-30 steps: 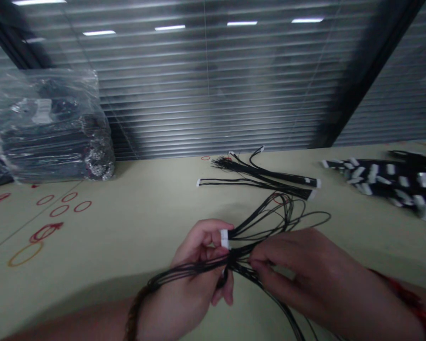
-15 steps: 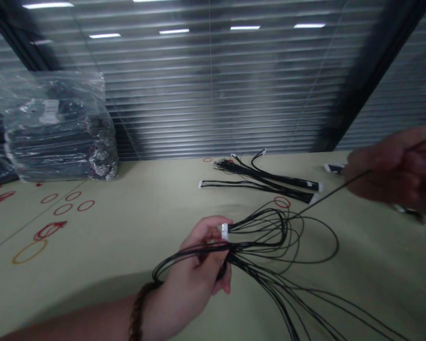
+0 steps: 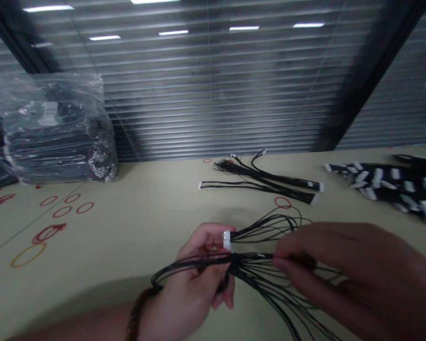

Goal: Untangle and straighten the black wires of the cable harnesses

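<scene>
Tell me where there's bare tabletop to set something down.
The widest bare patch of table lies between the cluster of red rings, the plastic bag and the left hand. A smaller one sits between the loose cable bundles, the cable pile and the right hand. It's crowded between the hands, where black wires fan out.

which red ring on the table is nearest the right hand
The rightmost red ring, just beyond the looped wires; the other red rings lie farther left.
</scene>
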Demonstrator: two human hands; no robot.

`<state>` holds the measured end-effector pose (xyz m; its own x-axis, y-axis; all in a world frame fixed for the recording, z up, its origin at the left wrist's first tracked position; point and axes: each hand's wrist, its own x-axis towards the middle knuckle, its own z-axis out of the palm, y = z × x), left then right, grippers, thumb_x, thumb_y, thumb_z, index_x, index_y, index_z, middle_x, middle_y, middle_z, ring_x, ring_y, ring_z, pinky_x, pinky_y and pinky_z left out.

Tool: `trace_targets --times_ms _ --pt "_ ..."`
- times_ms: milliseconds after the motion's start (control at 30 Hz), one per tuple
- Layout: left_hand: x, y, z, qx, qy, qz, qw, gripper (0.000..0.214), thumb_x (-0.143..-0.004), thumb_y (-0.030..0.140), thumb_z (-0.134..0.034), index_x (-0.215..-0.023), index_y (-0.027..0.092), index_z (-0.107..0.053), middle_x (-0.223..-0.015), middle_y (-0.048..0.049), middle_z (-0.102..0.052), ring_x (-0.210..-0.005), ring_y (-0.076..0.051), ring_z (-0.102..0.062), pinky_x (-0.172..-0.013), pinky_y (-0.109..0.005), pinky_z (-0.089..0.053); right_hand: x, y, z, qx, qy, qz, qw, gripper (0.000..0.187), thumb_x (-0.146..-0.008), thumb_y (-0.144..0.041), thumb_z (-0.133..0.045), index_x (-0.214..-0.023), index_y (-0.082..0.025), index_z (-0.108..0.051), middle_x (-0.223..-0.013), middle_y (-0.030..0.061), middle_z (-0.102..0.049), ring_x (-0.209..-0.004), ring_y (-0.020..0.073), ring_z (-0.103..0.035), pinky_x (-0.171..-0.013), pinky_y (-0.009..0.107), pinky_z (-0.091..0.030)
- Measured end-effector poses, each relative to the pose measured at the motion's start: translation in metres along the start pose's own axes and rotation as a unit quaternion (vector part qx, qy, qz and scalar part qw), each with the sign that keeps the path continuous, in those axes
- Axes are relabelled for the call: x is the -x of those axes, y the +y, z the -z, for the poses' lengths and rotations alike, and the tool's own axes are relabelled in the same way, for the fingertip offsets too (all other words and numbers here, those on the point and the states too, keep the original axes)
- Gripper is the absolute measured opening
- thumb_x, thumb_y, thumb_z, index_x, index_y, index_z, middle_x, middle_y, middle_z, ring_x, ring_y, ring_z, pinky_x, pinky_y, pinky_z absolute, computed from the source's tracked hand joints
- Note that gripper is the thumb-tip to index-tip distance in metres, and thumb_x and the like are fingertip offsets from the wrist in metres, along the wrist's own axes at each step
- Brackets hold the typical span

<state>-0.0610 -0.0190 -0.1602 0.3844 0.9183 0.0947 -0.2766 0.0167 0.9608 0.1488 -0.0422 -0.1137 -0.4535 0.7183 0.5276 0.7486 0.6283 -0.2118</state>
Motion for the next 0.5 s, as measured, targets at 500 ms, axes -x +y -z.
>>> trace_targets --times_ms 500 --pt "0.004 0.0 -0.008 0.056 -0.05 0.019 0.997 0.019 -0.082 0.034 -0.062 -0.093 0.022 -0.05 -0.078 0.0041 -0.055 -0.035 0.002 -0.04 -0.032 -0.01 -0.028 -0.014 -0.016 -0.022 0.016 0.018 0.107 0.994 0.03 -0.096 -0.017 -0.036 -0.073 -0.019 -0.054 -0.065 -0.0035 -0.054 -0.057 0.0091 -0.048 -0.054 0.027 -0.032"
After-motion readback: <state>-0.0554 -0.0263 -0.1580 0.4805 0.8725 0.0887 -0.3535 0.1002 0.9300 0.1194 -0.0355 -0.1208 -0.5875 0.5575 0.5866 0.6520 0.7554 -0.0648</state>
